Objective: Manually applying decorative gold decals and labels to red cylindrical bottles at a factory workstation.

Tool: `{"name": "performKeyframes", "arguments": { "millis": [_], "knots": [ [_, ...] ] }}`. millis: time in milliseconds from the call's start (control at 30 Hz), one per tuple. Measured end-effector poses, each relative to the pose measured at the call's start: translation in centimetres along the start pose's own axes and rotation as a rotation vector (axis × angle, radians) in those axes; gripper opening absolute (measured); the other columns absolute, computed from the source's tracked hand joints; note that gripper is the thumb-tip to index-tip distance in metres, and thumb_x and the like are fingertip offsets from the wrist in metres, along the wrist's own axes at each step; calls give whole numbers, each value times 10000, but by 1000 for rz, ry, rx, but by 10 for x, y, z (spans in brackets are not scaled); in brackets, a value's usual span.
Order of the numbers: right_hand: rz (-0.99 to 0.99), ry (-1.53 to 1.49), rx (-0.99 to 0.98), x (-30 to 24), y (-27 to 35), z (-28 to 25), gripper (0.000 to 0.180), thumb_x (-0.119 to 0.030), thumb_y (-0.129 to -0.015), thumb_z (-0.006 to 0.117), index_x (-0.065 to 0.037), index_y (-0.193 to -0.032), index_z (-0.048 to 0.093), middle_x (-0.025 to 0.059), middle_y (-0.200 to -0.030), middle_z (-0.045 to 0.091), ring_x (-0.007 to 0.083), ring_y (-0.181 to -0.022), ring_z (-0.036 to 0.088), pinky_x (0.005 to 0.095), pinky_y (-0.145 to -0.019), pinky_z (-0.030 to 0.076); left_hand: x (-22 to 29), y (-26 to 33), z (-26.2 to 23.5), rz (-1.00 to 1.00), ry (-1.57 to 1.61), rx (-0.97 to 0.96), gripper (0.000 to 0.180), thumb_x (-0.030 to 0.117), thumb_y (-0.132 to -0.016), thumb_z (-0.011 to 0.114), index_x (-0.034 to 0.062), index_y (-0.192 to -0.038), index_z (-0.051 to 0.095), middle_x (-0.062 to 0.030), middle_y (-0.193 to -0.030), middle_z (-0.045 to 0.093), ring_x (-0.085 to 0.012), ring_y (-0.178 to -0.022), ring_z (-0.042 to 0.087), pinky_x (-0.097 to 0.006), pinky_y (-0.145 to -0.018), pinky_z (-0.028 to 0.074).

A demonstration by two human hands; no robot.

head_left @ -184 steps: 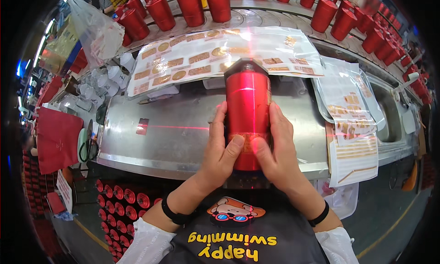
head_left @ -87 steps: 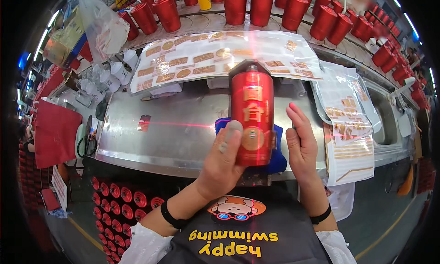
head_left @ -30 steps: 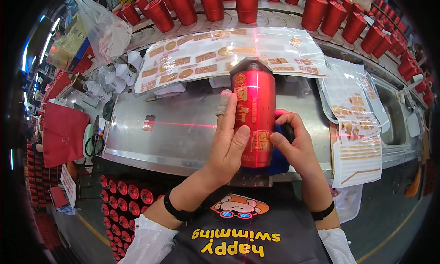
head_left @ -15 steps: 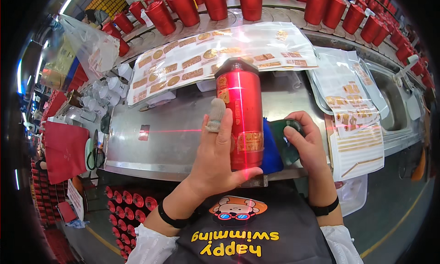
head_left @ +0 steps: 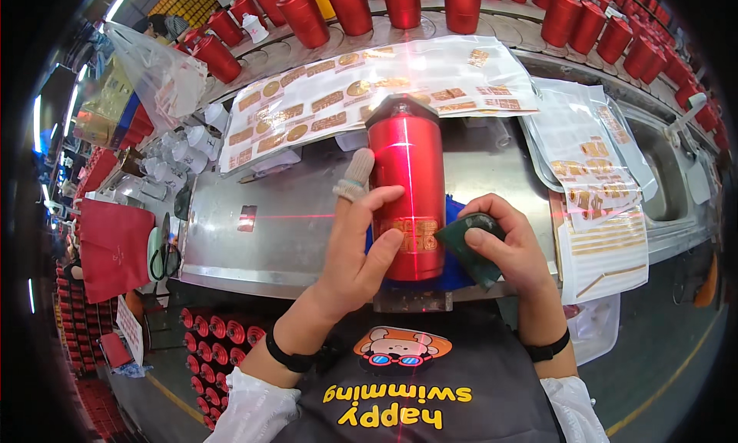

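Note:
In front of me a red metal canister (head_left: 407, 166) lies lengthwise over a blue cloth (head_left: 459, 274), with a dark angular piece (head_left: 402, 107) at its far end. Gold lettering (head_left: 419, 235) is on its near part, and thin red light lines cross it. My left hand (head_left: 350, 251) holds the canister from the left, index fingertip and thumb on its front. One finger wears a knitted finger sleeve (head_left: 357, 174). Pinched in my right hand (head_left: 513, 247) is a dark green flat scraper-like piece (head_left: 474, 247), its corner at the right edge of the lettering.
Behind the canister lie sheets of gold decals (head_left: 307, 97), with more decal sheets (head_left: 588, 166) at right beside a sink (head_left: 665, 185). Red canisters (head_left: 350, 9) line the far conveyor. Scissors (head_left: 164, 260) and a red bag (head_left: 115, 247) are at left. A small decal scrap (head_left: 247, 218) lies on the metal table (head_left: 284, 251).
The canister has turned, so its side lettering is gone from view and the gold block faces up. My left thumb has moved up onto it. The green piece has moved left to the lettering.

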State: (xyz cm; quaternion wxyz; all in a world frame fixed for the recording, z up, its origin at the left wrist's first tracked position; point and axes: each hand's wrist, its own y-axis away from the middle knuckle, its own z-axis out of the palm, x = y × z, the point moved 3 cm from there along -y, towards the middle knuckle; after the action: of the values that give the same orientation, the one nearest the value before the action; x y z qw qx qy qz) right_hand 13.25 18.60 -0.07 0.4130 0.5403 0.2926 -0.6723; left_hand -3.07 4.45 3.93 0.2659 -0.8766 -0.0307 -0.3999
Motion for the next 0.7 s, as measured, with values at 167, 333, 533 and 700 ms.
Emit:
{"name": "performKeyframes", "arguments": {
  "millis": [167,333,533,700],
  "knots": [
    [-35,50,5,-3,3,-1,220,-122,-865,637,-23,-1052,578,8,-912,610,58,-816,552,215,-714,465,6,-17,0,50,-59,-49,230,70,-876,544,37,-1096,603,-289,-1498,257,-440,-1399,224,-458,-1131,193],
    [46,88,-52,1,12,-6,219,-117,-869,633,-13,-1052,574,11,-899,612,56,-802,555,218,-703,468,9,-21,1,67,-129,-69,194,31,-845,556,46,-1022,635,-277,-1490,289,-462,-1393,217,-477,-1130,195],
    [-23,-48,36,1,9,9,223,-116,-880,631,-15,-1067,563,7,-896,605,59,-800,556,217,-699,465,9,-23,1,89,-139,-56,188,30,-839,562,55,-1008,640,-275,-1472,319,-463,-1390,224,-482,-1126,200],
    [23,58,10,1,16,-1,227,-123,-887,632,-15,-1072,558,9,-900,600,61,-801,553,217,-702,465,11,-25,-1,125,-170,-63,175,32,-833,567,58,-988,644,-266,-1431,382,-468,-1375,249,-489,-1128,195]
  ]
}}
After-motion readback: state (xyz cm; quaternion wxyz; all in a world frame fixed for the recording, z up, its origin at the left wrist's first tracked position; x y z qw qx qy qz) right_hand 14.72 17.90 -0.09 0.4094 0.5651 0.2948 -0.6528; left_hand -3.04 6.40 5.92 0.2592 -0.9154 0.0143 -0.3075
